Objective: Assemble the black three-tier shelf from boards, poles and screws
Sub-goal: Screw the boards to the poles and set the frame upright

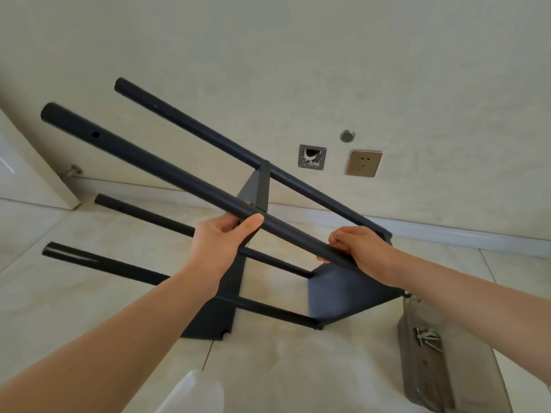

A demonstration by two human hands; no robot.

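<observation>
We count four black poles and two black boards [343, 293] joined as a shelf frame [256, 186] lying on its side on the tiled floor [59, 308]. The poles' long axes run from lower right to free ends at upper left. Our left hand [223, 242] and right hand [360, 248] both grip the nearest pole [149, 162]. Screws [428, 338] in a clear bag [423, 380] are too blurred to count.

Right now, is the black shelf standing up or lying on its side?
On its side. The shelf frame has its four poles running sideways, and its boards stand on edge on the tiled floor.
</observation>
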